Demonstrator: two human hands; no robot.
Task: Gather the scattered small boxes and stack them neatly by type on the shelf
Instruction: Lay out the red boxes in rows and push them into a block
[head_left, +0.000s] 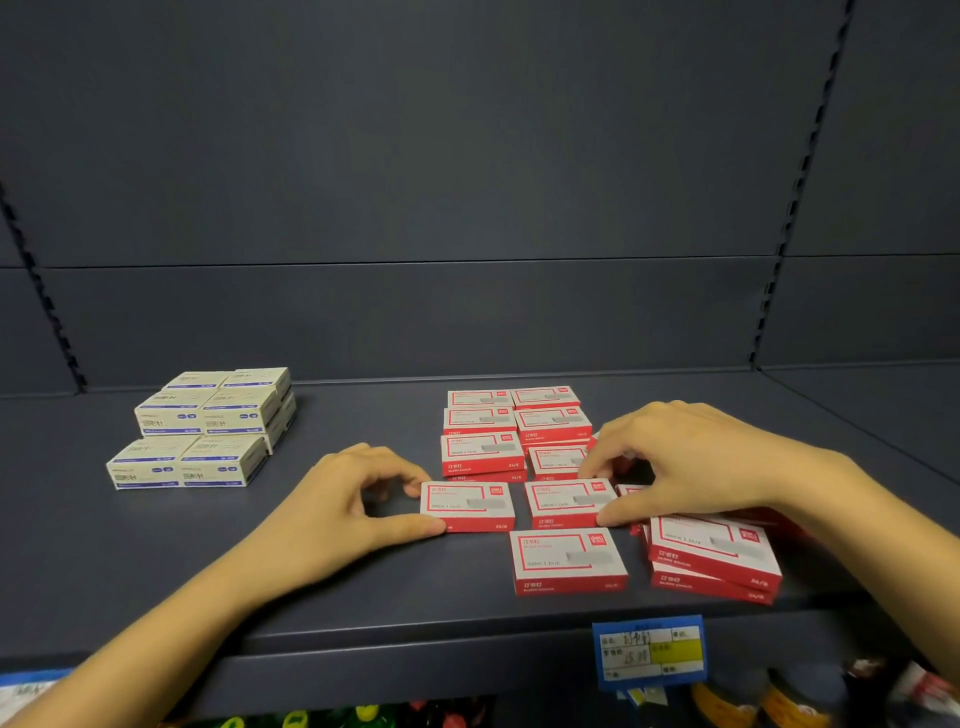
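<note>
On the dark shelf (363, 587) lie several red and white boxes. My left hand (340, 506) pinches the left end of one red box (467, 505) between thumb and fingers. My right hand (691, 467) grips a second red box (563, 501) at its right end. Behind them red boxes (511, 431) stand in two neat rows of low stacks. Another red box (569, 561) lies alone near the front edge, and a tilted pile of red boxes (714, 558) sits under my right wrist. Cream and blue boxes (208, 426) are stacked at the left.
A blue and yellow price tag (652, 652) hangs on the shelf's front edge. Below it a lower shelf holds colourful items (769, 701). The grey back panel (467, 182) rises behind, with slotted uprights at both sides.
</note>
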